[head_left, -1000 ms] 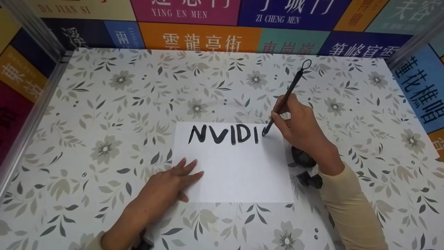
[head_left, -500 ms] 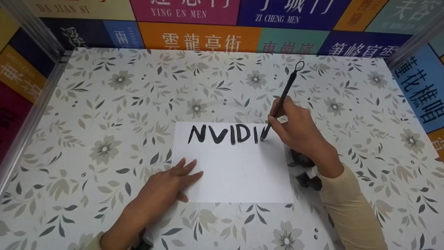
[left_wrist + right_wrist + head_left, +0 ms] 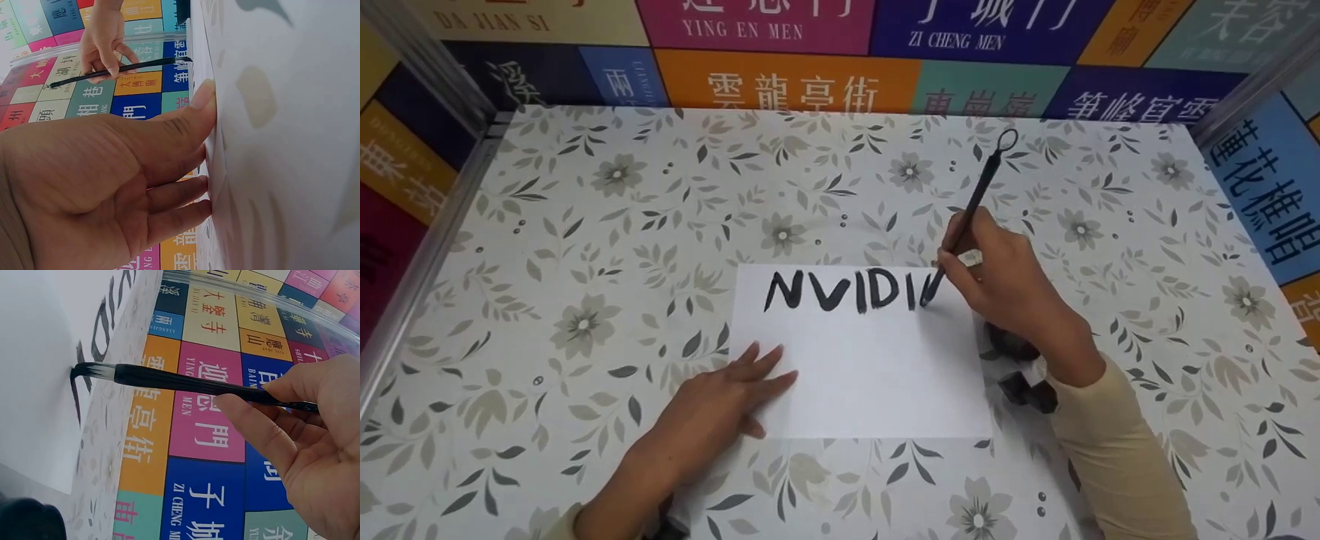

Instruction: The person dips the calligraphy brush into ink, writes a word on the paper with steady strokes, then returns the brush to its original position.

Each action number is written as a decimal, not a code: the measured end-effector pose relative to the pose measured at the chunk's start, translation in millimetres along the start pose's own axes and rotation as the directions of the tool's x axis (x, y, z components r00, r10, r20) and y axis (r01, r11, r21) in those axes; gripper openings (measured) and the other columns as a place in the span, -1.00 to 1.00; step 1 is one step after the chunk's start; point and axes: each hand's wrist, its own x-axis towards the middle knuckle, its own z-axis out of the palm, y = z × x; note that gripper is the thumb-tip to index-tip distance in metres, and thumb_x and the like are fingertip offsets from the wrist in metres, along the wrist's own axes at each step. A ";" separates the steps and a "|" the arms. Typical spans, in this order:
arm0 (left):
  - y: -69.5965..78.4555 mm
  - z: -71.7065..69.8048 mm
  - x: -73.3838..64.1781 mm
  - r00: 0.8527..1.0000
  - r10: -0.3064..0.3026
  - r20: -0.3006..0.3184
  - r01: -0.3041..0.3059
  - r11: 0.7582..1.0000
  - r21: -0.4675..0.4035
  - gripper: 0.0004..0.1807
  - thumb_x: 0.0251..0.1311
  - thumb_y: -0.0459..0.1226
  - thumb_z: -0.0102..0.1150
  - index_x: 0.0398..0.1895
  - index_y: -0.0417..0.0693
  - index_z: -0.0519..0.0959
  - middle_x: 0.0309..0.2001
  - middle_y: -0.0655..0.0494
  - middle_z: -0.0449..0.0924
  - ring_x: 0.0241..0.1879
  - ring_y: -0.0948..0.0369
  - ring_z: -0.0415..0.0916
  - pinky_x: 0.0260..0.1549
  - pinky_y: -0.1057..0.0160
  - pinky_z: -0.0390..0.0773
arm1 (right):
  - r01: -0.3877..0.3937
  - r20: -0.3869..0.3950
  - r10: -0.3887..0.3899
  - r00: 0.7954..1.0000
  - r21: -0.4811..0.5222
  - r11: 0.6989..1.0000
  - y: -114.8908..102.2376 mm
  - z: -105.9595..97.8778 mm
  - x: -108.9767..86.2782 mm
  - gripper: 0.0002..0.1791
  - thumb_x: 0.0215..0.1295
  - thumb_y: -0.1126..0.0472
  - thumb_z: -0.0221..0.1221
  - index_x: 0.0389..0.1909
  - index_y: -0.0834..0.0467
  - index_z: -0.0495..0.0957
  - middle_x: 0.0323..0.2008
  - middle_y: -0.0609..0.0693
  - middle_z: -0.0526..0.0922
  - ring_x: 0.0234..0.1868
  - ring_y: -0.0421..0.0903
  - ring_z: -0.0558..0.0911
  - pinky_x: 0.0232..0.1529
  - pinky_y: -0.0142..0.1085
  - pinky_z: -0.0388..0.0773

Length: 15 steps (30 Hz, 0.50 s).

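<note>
A white sheet of paper (image 3: 870, 375) lies on the table, with thick black letters reading NVIDI (image 3: 840, 291) and a slanting stroke along its upper part. My right hand (image 3: 1005, 277) pinches a black writing brush (image 3: 979, 187) by its handle, loop end up. In the right wrist view the inked bristles (image 3: 93, 371) bend against the paper at that stroke. My left hand (image 3: 720, 401) rests on the paper's left edge with fingers spread; in the left wrist view its thumb and fingertips touch the surface.
A floral-patterned cloth (image 3: 585, 247) covers the table. A dark round object (image 3: 1011, 343) and a black wrist device (image 3: 1026, 391) show beside the right forearm. Colourful panels with printed characters (image 3: 795, 86) stand behind the table's far edge.
The brush tip has moved down and slightly left, drawing a slanting stroke to the right of the last I. The left hand has stayed in place on the paper.
</note>
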 end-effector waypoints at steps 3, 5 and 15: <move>0.3 0.3 -0.3 1.000 -0.011 -0.006 0.011 1.000 -0.021 -0.29 -0.15 -0.15 0.34 0.23 0.05 0.51 0.33 0.01 0.31 0.32 0.01 0.24 -0.03 0.00 0.48 | 0.013 -0.053 -0.013 0.999 0.005 1.000 1.4 -5.9 0.1 -0.75 0.26 0.41 0.17 -0.10 0.38 0.35 -0.28 0.10 0.57 -0.24 -0.12 0.67 -0.38 -0.47 0.58; 0.5 0.4 -0.7 1.000 -0.019 -0.007 0.018 0.999 -0.032 -0.30 -0.15 -0.17 0.34 0.23 0.04 0.52 0.32 0.01 0.32 0.32 0.02 0.24 0.00 0.02 0.47 | 0.018 -0.088 -0.017 0.996 0.006 1.000 2.8 -9.6 0.3 -0.73 0.26 0.42 0.17 -0.09 0.40 0.35 -0.28 0.12 0.57 -0.24 -0.11 0.67 -0.37 -0.49 0.57; -0.4 0.1 -1.0 1.000 -0.019 0.018 0.019 1.000 -0.013 -0.29 -0.13 -0.15 0.33 0.25 0.06 0.49 0.35 0.01 0.28 0.33 0.01 0.21 -0.01 -0.03 0.47 | 0.013 -0.157 -0.009 0.987 0.029 0.999 16.1 -11.0 1.7 -0.73 0.24 0.44 0.18 -0.10 0.41 0.36 -0.30 0.11 0.59 -0.28 -0.11 0.68 -0.38 -0.47 0.58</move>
